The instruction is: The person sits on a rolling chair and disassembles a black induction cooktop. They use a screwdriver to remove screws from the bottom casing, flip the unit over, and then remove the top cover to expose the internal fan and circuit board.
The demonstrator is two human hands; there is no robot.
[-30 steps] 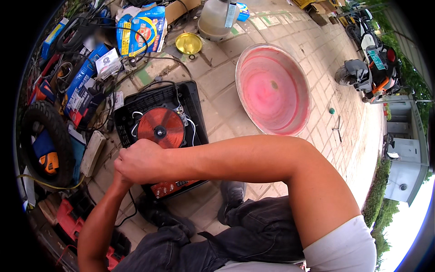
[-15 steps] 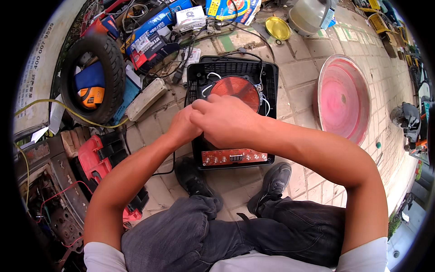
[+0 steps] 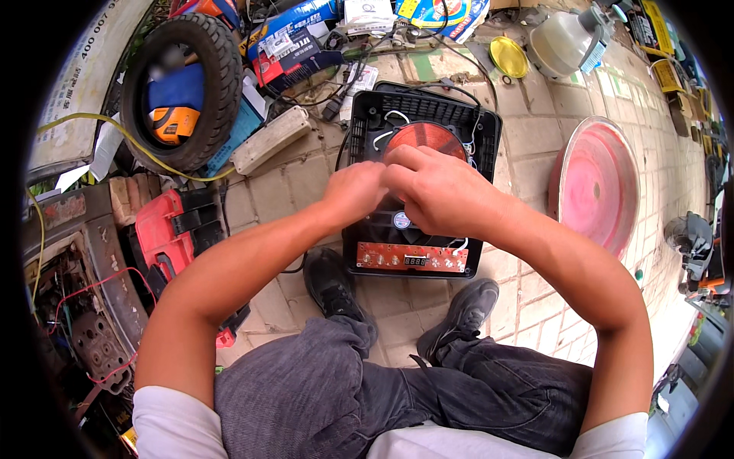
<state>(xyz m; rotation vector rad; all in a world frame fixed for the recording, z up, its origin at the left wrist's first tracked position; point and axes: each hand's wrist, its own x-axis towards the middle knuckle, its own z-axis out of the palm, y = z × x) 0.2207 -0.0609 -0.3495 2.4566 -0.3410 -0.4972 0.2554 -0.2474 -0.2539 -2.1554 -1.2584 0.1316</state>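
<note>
An opened induction cooker lies on the ground before me: a black plastic housing (image 3: pixel 489 153) with a round copper coil (image 3: pixel 428 136) in its far half. White wires curl beside the coil. Along the near edge runs an orange control board (image 3: pixel 375 258) with a small display and round buttons. Above the middle of the housing my right hand (image 3: pixel 442 187) is closed, fingers bent in a pinch. Against its fingertips comes my left hand (image 3: pixel 355 191), also closed and slightly blurred. Whatever lies between the fingers is hidden. Just below them shows a fan hub (image 3: pixel 401 220) with a round label.
To the right stands a pink basin (image 3: pixel 600 191). Beyond are a yellow lid (image 3: pixel 509 57) and a translucent jug (image 3: pixel 562 46). On the left are a tyre (image 3: pixel 222 92), a pale bar (image 3: pixel 271 140) and a red-and-black case (image 3: pixel 164 229). Cables (image 3: pixel 352 84) trail behind the housing.
The view has shifted, so the cooker sits further right. My hands, overlapped before, now meet only at the fingertips. The fan hub and a white connector by the control board have come into sight.
</note>
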